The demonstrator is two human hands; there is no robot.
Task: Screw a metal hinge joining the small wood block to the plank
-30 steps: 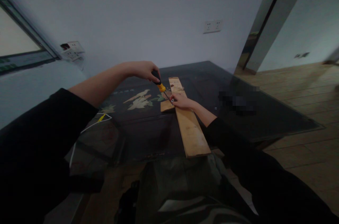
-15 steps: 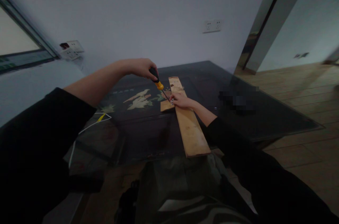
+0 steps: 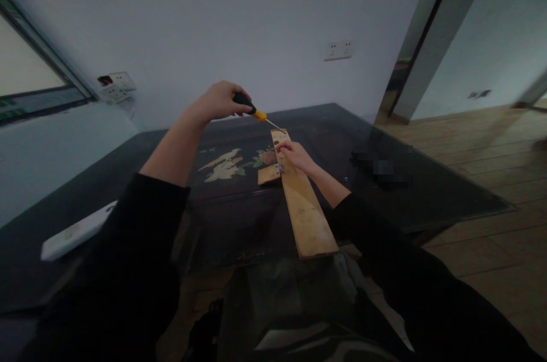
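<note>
On the worktop (image 3: pixel 367 202) lies the long board (image 3: pixel 306 211), running from the near edge toward the wall (image 3: pixel 239 25) — the short wooden piece (image 3: pixel 268 174) at its left, the small hinge (image 3: pixel 279 169) where they meet — with the white box (image 3: pixel 79 232) (partly hidden by a sleeve) well off to the left.

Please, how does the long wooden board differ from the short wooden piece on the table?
The long board is much longer than the short piece. The long board points away from the person, while the short piece sticks out to its left. The right hand is over the long board; no hand is over the short piece. Both are light-coloured wood on the dark table.
</note>
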